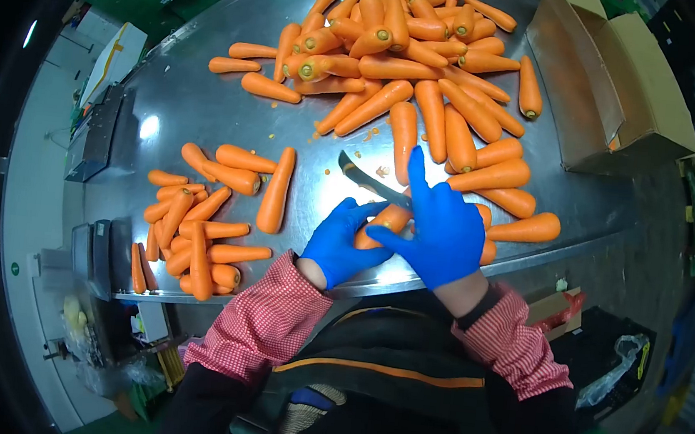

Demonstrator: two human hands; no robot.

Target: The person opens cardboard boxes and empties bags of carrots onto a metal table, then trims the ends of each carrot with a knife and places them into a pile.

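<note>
My left hand (344,239), in a blue glove, is closed around a carrot (389,223) near the front edge of the metal table. My right hand (447,228), also gloved in blue, grips a knife with a curved dark blade (367,183) that points up and to the left. The right thumb rests against the carrot, and the index finger stretches forward. The knife's handle is hidden in the right hand. Just beyond the hands lies another carrot (402,141), with small orange scraps (382,171) beside it.
A large heap of carrots (389,45) covers the far side of the steel table (199,111). A smaller pile (195,240) lies at the left front. An open cardboard box (576,97) stands at the right. Several carrots (502,177) lie beside my right hand.
</note>
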